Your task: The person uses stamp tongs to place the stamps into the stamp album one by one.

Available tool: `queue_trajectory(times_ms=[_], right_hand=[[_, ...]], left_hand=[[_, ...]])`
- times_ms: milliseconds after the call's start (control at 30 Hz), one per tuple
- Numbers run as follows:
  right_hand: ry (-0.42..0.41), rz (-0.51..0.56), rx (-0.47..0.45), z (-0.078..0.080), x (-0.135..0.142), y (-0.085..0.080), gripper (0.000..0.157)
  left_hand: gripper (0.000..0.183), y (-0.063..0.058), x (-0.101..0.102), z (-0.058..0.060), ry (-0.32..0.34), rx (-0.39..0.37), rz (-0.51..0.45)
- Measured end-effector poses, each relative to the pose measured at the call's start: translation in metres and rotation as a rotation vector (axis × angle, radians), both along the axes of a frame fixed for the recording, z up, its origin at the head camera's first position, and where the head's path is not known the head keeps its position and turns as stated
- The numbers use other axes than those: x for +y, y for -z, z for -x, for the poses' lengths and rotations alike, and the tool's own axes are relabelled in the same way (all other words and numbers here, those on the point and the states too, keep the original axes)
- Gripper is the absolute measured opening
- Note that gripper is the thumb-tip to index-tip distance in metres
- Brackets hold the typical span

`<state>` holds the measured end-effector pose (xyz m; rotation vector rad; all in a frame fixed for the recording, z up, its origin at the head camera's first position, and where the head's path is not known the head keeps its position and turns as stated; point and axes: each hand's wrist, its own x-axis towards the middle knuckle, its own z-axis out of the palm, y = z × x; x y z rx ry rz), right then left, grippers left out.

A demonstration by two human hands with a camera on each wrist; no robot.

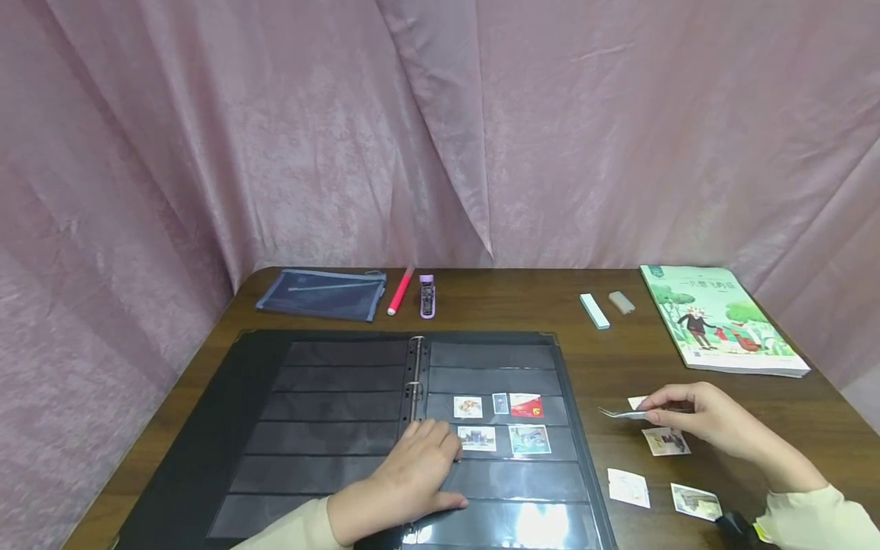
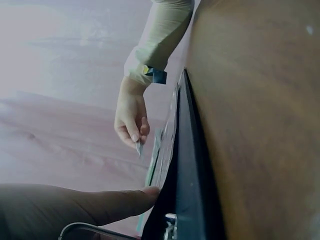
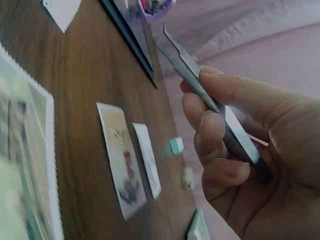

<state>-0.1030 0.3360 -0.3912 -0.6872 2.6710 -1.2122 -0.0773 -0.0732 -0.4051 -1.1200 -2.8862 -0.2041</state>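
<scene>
An open stamp album [image 1: 323, 435] with black strip pages lies on the table. My left hand [image 1: 415, 470] rests on its right page beside the ring binding, thumb spread away from the fingers. Several stamps, among them a red one [image 1: 525, 406] and a green-blue one [image 1: 529, 440], sit in the strips of that page. To the right of the album, my right hand [image 1: 708, 416] holds bent-tip tweezers [image 3: 195, 82]; their tips are apart with nothing between them. Below and around this hand lie loose stamps, including a pictorial one [image 3: 122, 160] and a pale one [image 1: 629, 487].
Along the back of the table lie a blue mesh pouch [image 1: 321, 295], a red pen [image 1: 401, 291] and a small purple case [image 1: 427, 296]. Farther right are a pale blue stick [image 1: 594, 311], a grey eraser-like block [image 1: 622, 302] and a green-covered book [image 1: 722, 321]. Pink curtains hang behind.
</scene>
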Motion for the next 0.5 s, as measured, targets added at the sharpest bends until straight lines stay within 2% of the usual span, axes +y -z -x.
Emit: queue_trajectory(times_ms=[200,500], right_hand=[[0.105,-0.100,0.046,-0.008,0.018,-0.006,0.013],[0.185,-0.182,0.063,-0.012,0.042,-0.012,0.013]], left_hand=[[0.048,0.000,0.001,0.002,0.003,-0.037,0.005],[0.046,0.000,-0.001,0.001,-0.009,-0.075,-0.034]])
